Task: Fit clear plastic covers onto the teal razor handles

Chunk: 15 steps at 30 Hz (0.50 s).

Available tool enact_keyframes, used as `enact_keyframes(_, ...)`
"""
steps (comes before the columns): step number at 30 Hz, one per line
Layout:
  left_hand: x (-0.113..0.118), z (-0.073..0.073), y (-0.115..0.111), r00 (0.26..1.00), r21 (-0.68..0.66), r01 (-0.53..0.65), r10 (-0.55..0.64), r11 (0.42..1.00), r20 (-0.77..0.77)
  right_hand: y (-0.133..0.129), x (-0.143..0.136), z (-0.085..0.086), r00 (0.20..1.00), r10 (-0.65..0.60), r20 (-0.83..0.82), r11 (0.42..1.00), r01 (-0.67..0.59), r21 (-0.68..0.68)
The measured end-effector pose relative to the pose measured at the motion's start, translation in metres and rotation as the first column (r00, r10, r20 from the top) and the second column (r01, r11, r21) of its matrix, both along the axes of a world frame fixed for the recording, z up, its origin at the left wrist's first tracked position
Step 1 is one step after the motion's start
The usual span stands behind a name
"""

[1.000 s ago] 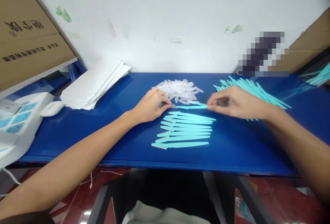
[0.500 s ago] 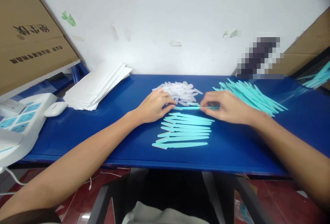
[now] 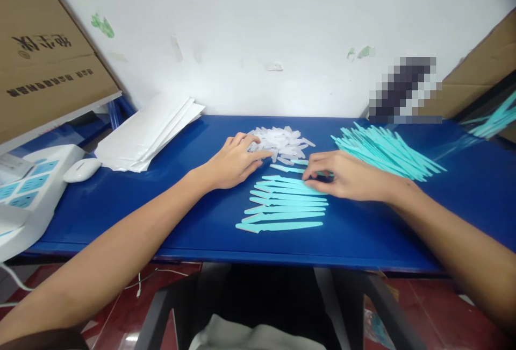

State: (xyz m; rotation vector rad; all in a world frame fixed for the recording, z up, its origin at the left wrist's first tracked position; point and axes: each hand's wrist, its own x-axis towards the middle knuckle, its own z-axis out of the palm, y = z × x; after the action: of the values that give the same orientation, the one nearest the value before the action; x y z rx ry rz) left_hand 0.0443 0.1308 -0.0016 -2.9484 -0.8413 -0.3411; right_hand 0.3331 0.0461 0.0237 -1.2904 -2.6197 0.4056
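A row of teal eyebrow razors (image 3: 288, 215) lies side by side on the blue table, blade ends to the left. My right hand (image 3: 338, 173) is at the far end of this row, with thumb and fingertips pinched at the handle of the topmost razor (image 3: 278, 178). Just beyond it, another teal razor (image 3: 284, 168) rests on the table, partly behind my right fingers. My left hand (image 3: 234, 162) has its fingers apart at the left edge of a heap of translucent white blade caps (image 3: 282, 140); nothing shows in its grasp.
At the right is a large heap of teal razors (image 3: 387, 151). Stacked white sheets or envelopes (image 3: 145, 135) lie at the back left. A white mouse-like object (image 3: 82, 170) and a white device with blue panels (image 3: 44, 178) sit left. A cardboard box (image 3: 48, 65) stands behind them.
My left hand has let go of the razor's end and opened toward the white caps. My right hand has released that razor and moved slightly nearer and left, onto the row.
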Motion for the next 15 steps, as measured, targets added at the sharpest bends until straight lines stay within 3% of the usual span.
enact_keyframes(5,0.0002,0.0019,-0.0033,0.997,-0.133,-0.054,0.047,0.99,-0.06,0.0016,0.006,0.0009,0.999,-0.041,0.035,0.999,0.042,-0.007)
enact_keyframes(11,0.0028,0.0017,-0.0032,0.998,-0.108,-0.043,0.038,0.993,-0.055,0.0013,0.0075,0.0011,0.983,-0.132,0.127,0.991,0.129,0.029)
enact_keyframes(15,0.0058,-0.0001,-0.0023,0.999,-0.105,-0.018,0.013,0.994,-0.045,0.0014,0.0055,-0.0001,0.98,-0.118,0.159,0.991,0.108,0.074)
